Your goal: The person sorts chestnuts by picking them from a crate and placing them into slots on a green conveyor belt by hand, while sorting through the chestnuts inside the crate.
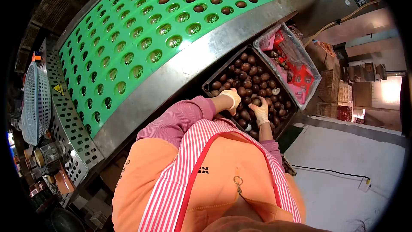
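A black crate is filled with dark brown, egg-sized round pieces; whether they are eggs or fruit I cannot tell. Both my hands wear pale gloves or wraps and are down in this crate. With curled fingers, my left hand reaches into the pile at the crate's near left side; whatever it grips is hidden under it. My right hand, just to its right, has thumb and fingers closed around one dark brown round piece. A few paler pieces lie in the pile.
Beyond a metal ledge, a green panel has rows of round cups, many at the far end holding brown pieces. A grey bin with red and pink wrappers adjoins the crate. A white basket stands far left; a cable lies right.
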Demonstrator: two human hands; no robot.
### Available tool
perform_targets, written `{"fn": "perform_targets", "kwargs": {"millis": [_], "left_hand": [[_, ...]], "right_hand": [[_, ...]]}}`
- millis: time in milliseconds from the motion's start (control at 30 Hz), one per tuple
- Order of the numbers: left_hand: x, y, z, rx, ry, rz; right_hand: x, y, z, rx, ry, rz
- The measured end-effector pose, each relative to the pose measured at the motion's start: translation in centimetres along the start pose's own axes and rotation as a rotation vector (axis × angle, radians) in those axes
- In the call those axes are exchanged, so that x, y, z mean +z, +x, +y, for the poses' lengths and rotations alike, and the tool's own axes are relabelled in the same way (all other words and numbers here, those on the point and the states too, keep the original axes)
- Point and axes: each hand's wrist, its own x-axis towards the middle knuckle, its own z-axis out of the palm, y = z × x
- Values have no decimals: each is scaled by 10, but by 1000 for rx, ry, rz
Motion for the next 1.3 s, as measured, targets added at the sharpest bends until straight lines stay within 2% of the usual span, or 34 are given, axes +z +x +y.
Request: {"fn": "perform_targets", "kwargs": {"millis": [67, 100, 167, 233, 300, 367, 467, 500, 567, 600, 633, 667, 700, 733, 767, 800, 833, 867, 900, 967, 1033, 1067, 1100, 1167, 1233, 1267, 1300], "left_hand": [[-12, 3, -4, 44, 90, -68], [-11, 5, -1, -9, 68, -53], [-11, 6, -7, 38, 21, -64], [-7, 3, -22, 153, -29, 24], [-5, -2, -29, 170, -127, 74], [-4, 4, -40, 173, -299, 112], [14, 20, -60, 336, -426, 361], [-5, 3, -65, 364, -509, 250], [-1, -5, -86, 397, -780, 446], [-13, -30, -96, 402, -1015, 415], [-31, -58, -108, 394, -1169, 283], [-19, -50, -130, 578, -1167, 477], [-29, -79, -147, 534, -1181, 557], [-30, -95, -169, 530, -1309, 584], [-46, -127, -187, 226, -1212, 633], [-35, -126, -216, 103, -1102, 843], [-41, -138, -238, -93, -812, 981], [-39, -141, -256, -163, -771, 1064], [-42, -143, -272, -339, -623, 995], [-49, -145, -285, -456, -506, 871], [-45, -132, -292, -517, -426, 741], [-42, -130, -290, -523, -429, 786], [-45, -132, -293, -525, -476, 740], [-42, -141, -295, -455, -525, 814], [-31, -135, -312, -434, -492, 990], [-31, -132, -319, -473, -472, 1097], [-40, -130, -324, -544, -429, 1116]], "right_hand": [[-5, 2, -13, 79, 140, -92], [-6, 6, -12, 116, 163, -108], [-10, 13, -5, 196, 202, -144], [-20, 12, -15, 220, 208, -169], [-25, 9, -15, 255, 288, -198], [-27, 4, -22, 266, 435, -140], [-31, -17, -39, 305, 686, -63], [-36, -17, -39, 302, 743, -67], [-41, -13, -39, 292, 873, -74], [-39, -12, -53, 243, 860, -115], [-36, -12, -74, 207, 865, -97], [-30, -13, -101, 169, 869, -80], [-23, -13, -127, 135, 875, -64], [-15, -5, -157, 22, 841, -237], [-6, 8, -188, -94, 803, -407], [8, 19, -221, -128, 746, -484], [25, 31, -251, -165, 687, -562], [46, 48, -276, -181, 662, -632], [69, 65, -298, -200, 634, -704], [115, 93, -334, -119, 483, -786], [169, 125, -340, -123, 389, -803], [188, 138, -339, -109, 288, -804], [200, 142, -342, -95, 188, -801], [198, 153, -345, -190, 93, -754], [173, 149, -370, -272, -22, -697], [170, 165, -367, -358, -152, -627], [171, 175, -366, -579, -565, -407]]}}
